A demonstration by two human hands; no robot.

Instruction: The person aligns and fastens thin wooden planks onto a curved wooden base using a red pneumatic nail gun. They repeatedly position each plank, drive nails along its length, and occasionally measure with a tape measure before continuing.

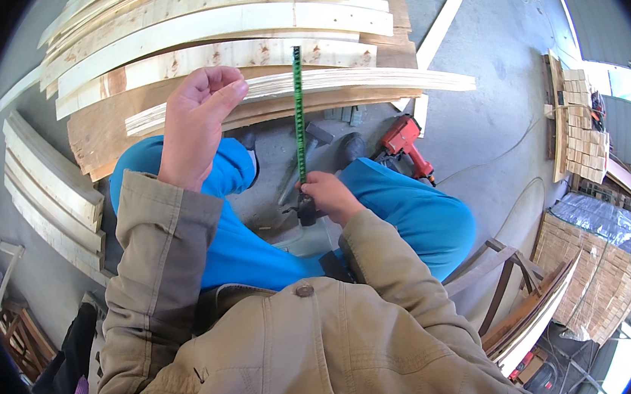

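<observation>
My right hand (333,196) is closed round a dark tape measure, low between my knees. Its green tape (298,112) is drawn out and points away from me, the tip lying over the boards. My left hand (200,121) is raised at the near edge of the wood, thumb and fingers pinched together. Whatever they may hold is too small or hidden to make out. Just beyond it lies a bundle of thin pale wooden strips (357,79) on a brown sheet of wood. Further off, several wide pale boards (234,20) lie side by side.
A red nail gun (404,143) lies on the floor beyond my right knee. Between my feet rests a hammer (298,161). More planks (55,183) lie at left. Wrapped stacks of wood (590,261) and a chair-like frame (496,275) stand at right. A hose crosses the floor.
</observation>
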